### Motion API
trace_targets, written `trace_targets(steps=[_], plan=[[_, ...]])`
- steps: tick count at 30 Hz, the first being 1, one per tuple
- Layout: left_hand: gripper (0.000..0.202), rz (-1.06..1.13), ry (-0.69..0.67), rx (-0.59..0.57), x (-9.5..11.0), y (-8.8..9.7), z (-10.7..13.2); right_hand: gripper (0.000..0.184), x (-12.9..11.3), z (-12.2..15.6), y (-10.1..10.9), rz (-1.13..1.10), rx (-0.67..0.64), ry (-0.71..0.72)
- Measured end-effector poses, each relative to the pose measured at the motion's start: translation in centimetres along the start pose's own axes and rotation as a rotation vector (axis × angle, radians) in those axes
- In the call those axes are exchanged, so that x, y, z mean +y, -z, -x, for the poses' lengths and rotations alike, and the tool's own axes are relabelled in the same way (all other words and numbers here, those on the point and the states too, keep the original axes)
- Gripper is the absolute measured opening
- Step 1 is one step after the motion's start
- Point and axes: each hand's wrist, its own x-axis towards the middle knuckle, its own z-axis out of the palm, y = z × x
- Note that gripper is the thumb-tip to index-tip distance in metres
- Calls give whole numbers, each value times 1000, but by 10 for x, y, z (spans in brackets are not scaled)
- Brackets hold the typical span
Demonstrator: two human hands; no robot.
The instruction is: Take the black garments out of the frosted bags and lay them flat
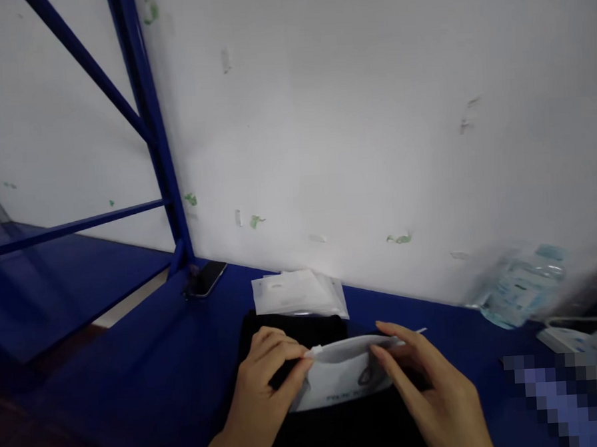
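pouch: small white zip pouch with some grey print on the front, sitting low in the middle of the view, held just above a black cloth
which way it lies: long axis runs left to right, sealed top edge up and facing the wall, printed face tilted toward the camera
left hand: left hand pinches the top left corner between thumb and fingers
right hand: right hand has its fingertips clamped on the top right edge, so the two hands are apart, one at each end of the pouch
behind it: a stack of the same white pouches lying flat, just past the black cloth
surface: deep blue table, pretty dim down here
phone: dark phone lying near the rack post
room: plain white wall with little green scuffs, blue metal rack off to the left
right side: clear bag of packets, blurry, can't tell what's in it
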Motion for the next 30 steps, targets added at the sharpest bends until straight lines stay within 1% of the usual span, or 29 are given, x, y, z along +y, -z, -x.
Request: trace_targets(steps=[1,2,4,6,8,10,12,15,18,20,21,23,25,26,28,30], plan=[[9,8,18,-5,0,0,1,25,-6,-2,-2,49,30,91],[10,16,26,-16,1,1,1,24,-13,-4,-3,85,34,192],[12,40,12,-47,6,1,0,23,-32,-12,-7,93,-40,365],[14,71,-20,-79,10,1,-1,23,-51,-20,-12,39,-133,428],[16,82,-42,-100,13,4,-2,20,-61,-26,-15,-15,-184,429],[17,60,-57,-105,11,8,-2,17,-57,-28,-12,-11,-211,415],[16,36,-42,-84,4,15,-3,15,-39,-27,-2,58,-223,391],[17,32,17,-47,-9,23,-2,14,0,-23,22,169,-201,325],[16,30,36,-39,-18,23,1,16,34,-18,44,211,-170,270],[16,36,44,-43,-18,20,4,18,44,-15,52,233,-158,255],[16,41,47,-45,-18,18,5,19,45,-13,54,250,-145,248],[16,43,37,-50,-15,15,6,23,39,-9,55,303,-81,229],[15,30,9,-51,-12,14,7,27,26,-4,52,356,2,241],[15,21,-7,-54,-11,14,7,27,17,-2,50,368,16,269],[15,6,-32,-60,-9,15,7,24,0,3,43,366,-26,339],[16,-4,-49,-63,-6,15,8,21,-15,6,36,355,-113,377]])
